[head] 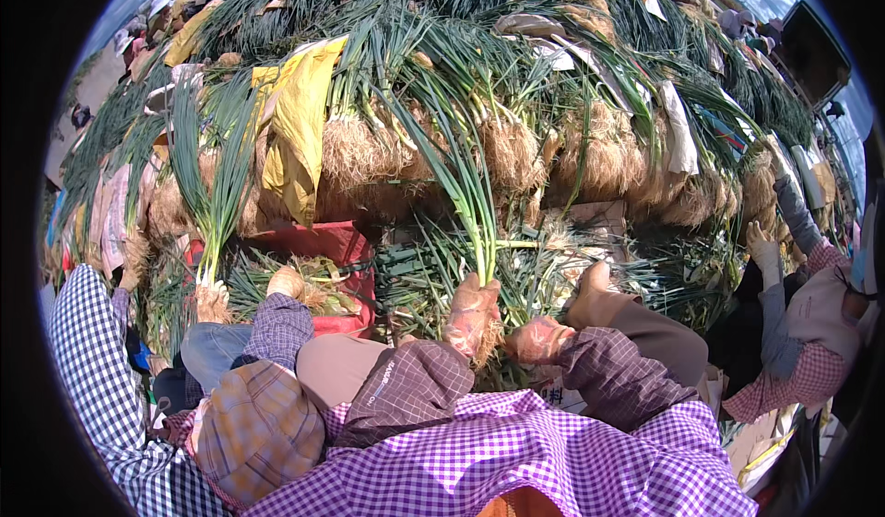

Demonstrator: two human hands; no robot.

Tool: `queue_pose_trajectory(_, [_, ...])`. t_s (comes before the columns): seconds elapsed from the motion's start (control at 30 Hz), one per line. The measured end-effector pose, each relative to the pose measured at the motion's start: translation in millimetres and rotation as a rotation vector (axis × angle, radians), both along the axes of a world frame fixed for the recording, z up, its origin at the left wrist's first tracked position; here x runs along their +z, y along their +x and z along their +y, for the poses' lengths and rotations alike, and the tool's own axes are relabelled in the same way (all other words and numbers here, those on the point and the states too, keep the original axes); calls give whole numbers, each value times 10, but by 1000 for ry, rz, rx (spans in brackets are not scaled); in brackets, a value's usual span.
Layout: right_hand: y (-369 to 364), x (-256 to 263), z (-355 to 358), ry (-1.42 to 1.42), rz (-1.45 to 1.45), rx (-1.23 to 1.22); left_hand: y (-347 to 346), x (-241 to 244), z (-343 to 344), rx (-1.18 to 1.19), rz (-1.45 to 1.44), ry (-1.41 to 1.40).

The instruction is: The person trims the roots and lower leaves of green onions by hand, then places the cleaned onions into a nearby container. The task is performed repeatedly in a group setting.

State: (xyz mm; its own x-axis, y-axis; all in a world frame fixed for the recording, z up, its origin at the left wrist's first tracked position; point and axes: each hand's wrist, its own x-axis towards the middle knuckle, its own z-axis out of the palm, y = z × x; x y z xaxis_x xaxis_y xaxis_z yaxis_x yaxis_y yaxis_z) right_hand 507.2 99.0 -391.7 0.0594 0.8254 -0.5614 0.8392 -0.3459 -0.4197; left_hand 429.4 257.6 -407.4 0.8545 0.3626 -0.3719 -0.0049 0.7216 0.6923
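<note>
My left hand (473, 315), in a soiled reddish glove, grips the lower stalks of a few green onions (477, 223). Their long leaves rise away from me, and their pale roots (488, 344) hang below the glove. Beside those roots is my right hand (541, 341), gloved the same way with its fingers curled. Whether it pinches anything is hidden. Under and beyond both hands lies a litter of stripped green leaves (415, 289), with a loose green onion stalk (518, 244) lying across it.
A long heap of green onions, roots (366, 151) facing me, crosses ahead, with a yellow sack (301, 123) draped over it. At left, a co-worker in a plaid hat (259, 427) holds green onions (213, 199) near a red container (346, 254). Another co-worker (816, 323) sits at right.
</note>
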Motion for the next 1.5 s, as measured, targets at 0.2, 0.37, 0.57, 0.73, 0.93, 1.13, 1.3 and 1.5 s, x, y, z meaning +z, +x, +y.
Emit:
queue_pose_trajectory(0.2, [-190, 98, 42, -70, -67, 173, 164, 528, 537, 191, -141, 125])
queue_pose_trajectory(0.37, [-59, -94, 679, 553, -17, -99, 164, 38, 255, 100, -29, 73])
queue_pose_trajectory(0.57, [316, 410, 825, 165, 4, -153, 46, 466, 373, 218, -128, -30])
queue_pose_trajectory(0.73, [1290, 612, 1607, 610, -174, -616, 113, 598, 424, 344, -151, 163])
queue_pose_trajectory(0.93, [1869, 110, 2629, 141, -443, -783, 102, 464, 517, 259, 9, -151])
queue_pose_trajectory(1.13, [2461, 600, 2591, 201, -215, -775, 150, 718, 529, 234, -43, -213])
queue_pose_trajectory(1.3, [2514, 1665, 2116, 1062, 620, -1003, 89, 848, 586, 329, -53, -14])
queue_pose_trajectory(1.5, [2688, 1032, 1479, 409, -182, -1131, 131, 730, 559, 148, -100, -245])
